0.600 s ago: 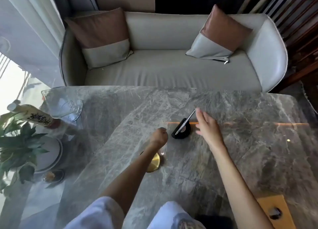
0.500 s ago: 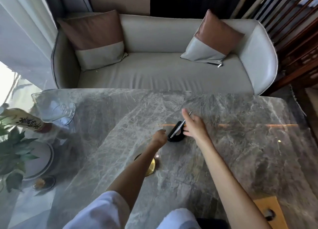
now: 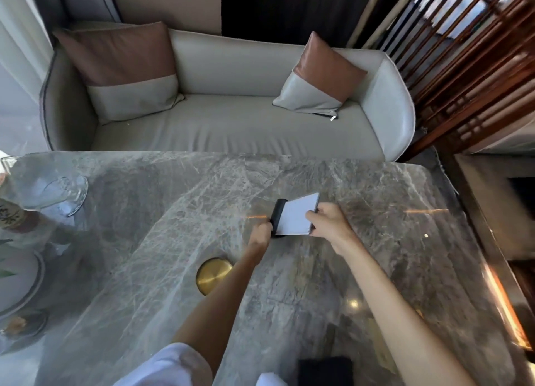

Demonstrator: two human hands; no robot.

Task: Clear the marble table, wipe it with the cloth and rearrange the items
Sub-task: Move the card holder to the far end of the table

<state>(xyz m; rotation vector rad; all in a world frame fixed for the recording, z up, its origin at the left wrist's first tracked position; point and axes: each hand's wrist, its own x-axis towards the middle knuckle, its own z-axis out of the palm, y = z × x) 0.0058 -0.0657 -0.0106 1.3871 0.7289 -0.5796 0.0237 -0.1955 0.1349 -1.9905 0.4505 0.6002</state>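
On the grey marble table (image 3: 150, 240) I hold a table sign near the middle. It is a white card (image 3: 295, 217) set in a black base (image 3: 278, 211). My left hand (image 3: 260, 236) grips the lower end of the black base. My right hand (image 3: 330, 224) pinches the card's right edge. The card's blank face is tilted up towards me. A round gold disc (image 3: 212, 274) lies flat on the marble beside my left forearm. At the bottom edge lies a black object (image 3: 325, 369), possibly a cloth; I cannot tell.
At the table's left edge stand a clear glass vessel (image 3: 49, 191), a labelled bottle (image 3: 11, 214), a white plate (image 3: 17, 284) and a small dish (image 3: 23, 323). A pale sofa (image 3: 231, 130) with two cushions lies behind the table. A wooden slatted screen (image 3: 477, 67) stands at right.
The sign stood edge-on with only my right hand on the card. Now my left hand has taken the black base and the card's white face is turned up towards me.
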